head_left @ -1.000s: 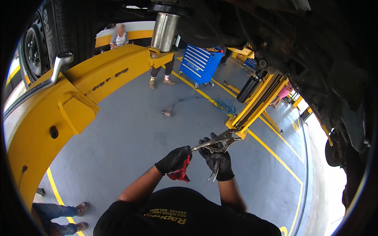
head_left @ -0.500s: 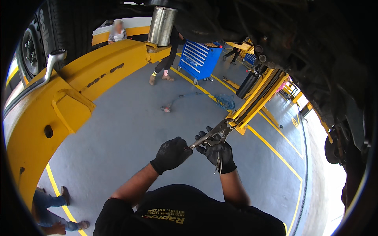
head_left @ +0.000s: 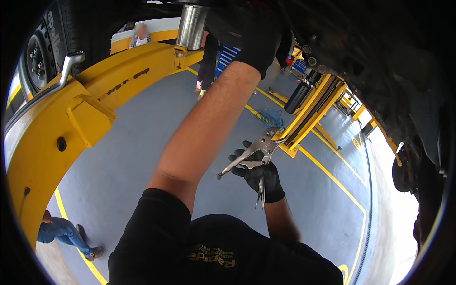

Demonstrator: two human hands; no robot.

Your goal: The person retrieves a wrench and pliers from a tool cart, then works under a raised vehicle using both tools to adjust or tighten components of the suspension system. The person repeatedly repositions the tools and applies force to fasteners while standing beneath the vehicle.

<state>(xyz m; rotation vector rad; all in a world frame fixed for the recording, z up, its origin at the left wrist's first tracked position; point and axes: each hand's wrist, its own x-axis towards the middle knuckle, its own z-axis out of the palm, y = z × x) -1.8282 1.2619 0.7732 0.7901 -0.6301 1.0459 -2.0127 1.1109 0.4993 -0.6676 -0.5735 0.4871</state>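
My right hand [head_left: 271, 183], in a black glove, holds a pair of metal locking pliers [head_left: 262, 141] in front of my chest. Their jaws point up and right, the adjusting screw end points down and left, and a handle end hangs below the palm. Some fingers of that hand stick out behind the pliers. My left hand [head_left: 259, 45], gloved in black too, is raised to the dark underside of the vehicle [head_left: 361, 52] overhead. Its fingers are lost against the dark parts, so what it touches is hidden.
At left curves a yellow lift arm [head_left: 128, 78] with a metal cylinder [head_left: 192, 27] on its end and a bent metal bar [head_left: 66, 71] near the wheel [head_left: 37, 59]. A yellow lift post [head_left: 316, 111], blue hose [head_left: 271, 118] and blue tool cabinet [head_left: 225, 59] stand beyond. People are nearby.
My left hand has let go of the pliers' handle end and gone up to the vehicle's underside. The right hand still holds the pliers. Beyond, a person's legs have shifted right.
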